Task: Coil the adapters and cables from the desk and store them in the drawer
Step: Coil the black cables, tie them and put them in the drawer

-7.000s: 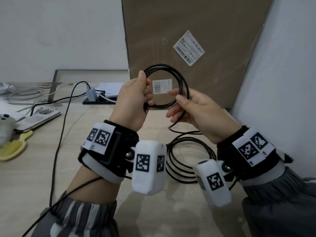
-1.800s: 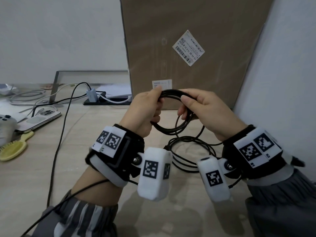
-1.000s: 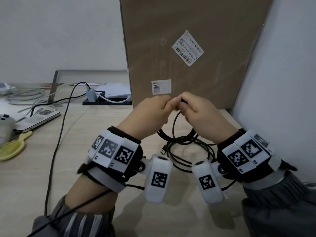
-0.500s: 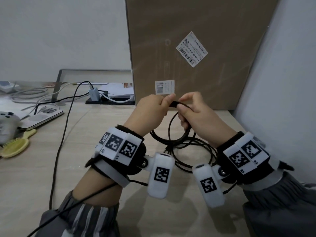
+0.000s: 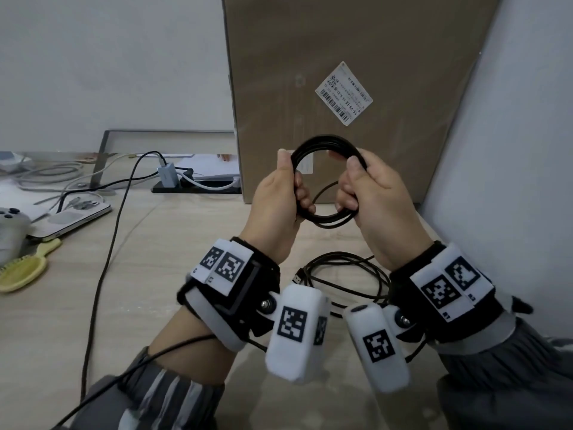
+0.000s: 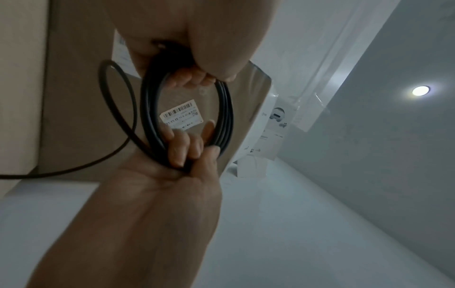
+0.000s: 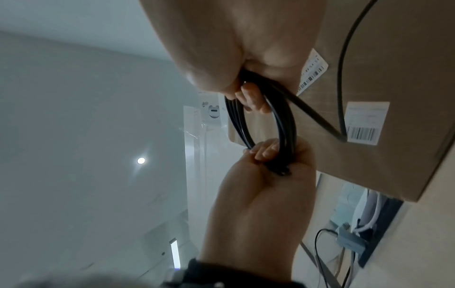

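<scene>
Raised since half a second ago, the black round cable coil (image 5: pixel 325 181) stands upright facing the camera, left hand (image 5: pixel 276 209) gripping at 9 o'clock, right hand (image 5: pixel 375 200) at 3.

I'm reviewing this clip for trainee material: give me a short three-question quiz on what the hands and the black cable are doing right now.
1. True or false: both the left hand and the right hand grip the coiled black cable.
2. Where is the cable's loose USB plug? A) on the desk below the wrists B) in the right hand's fingers C) plugged into the grey adapter
3. Fill in: the coil is held up in front of a cardboard ____.

Key: 1 true; 2 A; 3 box.
</scene>
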### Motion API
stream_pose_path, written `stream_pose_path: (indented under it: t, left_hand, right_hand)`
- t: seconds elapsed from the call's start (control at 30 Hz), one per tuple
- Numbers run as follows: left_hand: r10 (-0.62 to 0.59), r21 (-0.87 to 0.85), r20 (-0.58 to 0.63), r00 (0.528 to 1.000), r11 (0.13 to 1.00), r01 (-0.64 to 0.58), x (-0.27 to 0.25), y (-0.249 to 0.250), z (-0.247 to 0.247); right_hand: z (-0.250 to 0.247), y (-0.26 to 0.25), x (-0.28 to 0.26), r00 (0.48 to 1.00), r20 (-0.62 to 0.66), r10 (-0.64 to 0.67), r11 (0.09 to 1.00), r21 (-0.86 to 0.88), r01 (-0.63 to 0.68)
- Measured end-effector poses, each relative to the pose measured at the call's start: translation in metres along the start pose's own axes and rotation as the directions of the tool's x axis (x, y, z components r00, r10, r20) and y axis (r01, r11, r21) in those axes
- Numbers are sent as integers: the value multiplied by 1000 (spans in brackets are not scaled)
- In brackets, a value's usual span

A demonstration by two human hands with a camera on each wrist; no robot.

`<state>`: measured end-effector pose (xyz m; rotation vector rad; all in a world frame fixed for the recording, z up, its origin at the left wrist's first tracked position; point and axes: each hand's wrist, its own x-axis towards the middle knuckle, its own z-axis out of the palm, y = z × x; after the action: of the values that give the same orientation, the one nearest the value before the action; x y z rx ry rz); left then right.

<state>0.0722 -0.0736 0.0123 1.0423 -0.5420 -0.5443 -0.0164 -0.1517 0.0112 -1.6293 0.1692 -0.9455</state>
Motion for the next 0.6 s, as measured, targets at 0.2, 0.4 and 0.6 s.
stream_pose_path:
  t: [0.2, 0.4, 0.6]
  left_hand:
    - [131, 541, 83, 988, 826, -155, 1, 9, -13]
    - [386, 766, 308, 869, 442, -467, 5, 8, -17]
    - [443, 725, 510, 738, 240, -645, 2, 10, -18]
  right_hand:
    - [-7, 0, 2, 1000, 27, -13, 995, -94, 15]
    - [-7, 1, 1, 988, 156, -22, 983, -179, 50]
    - [-11, -2, 1, 970, 243, -13, 950, -300, 88]
